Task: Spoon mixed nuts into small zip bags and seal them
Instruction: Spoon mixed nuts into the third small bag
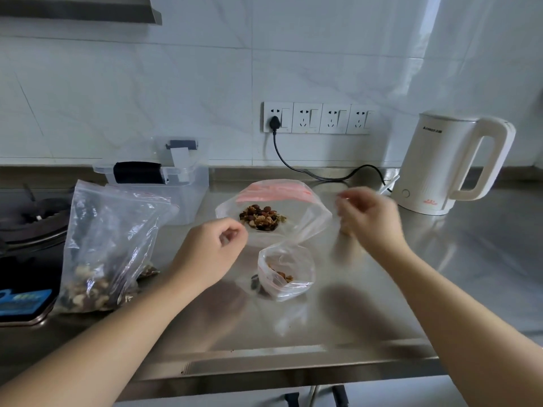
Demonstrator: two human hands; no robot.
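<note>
A clear zip bag with a red strip [274,193] lies at the middle of the steel counter [367,312] with a heap of mixed nuts [261,220] inside. Just in front of it a small zip bag [289,277] stands open with a few nuts at its bottom. A large clear bag of mixed nuts [102,248] slumps at the left. My left hand [216,251] hovers by the middle bag's near left edge, fingers curled, thumb against forefinger, nothing visible between them. My right hand [367,220] is blurred beside that bag's right edge, fingers bent; whether it holds anything is unclear.
A white electric kettle [449,165] stands at the back right, its black cord [308,171] running to the wall sockets [317,118]. A clear plastic box [173,183] sits behind the large bag. A gas hob [29,221] is at the left. The counter's front edge [264,365] is near me.
</note>
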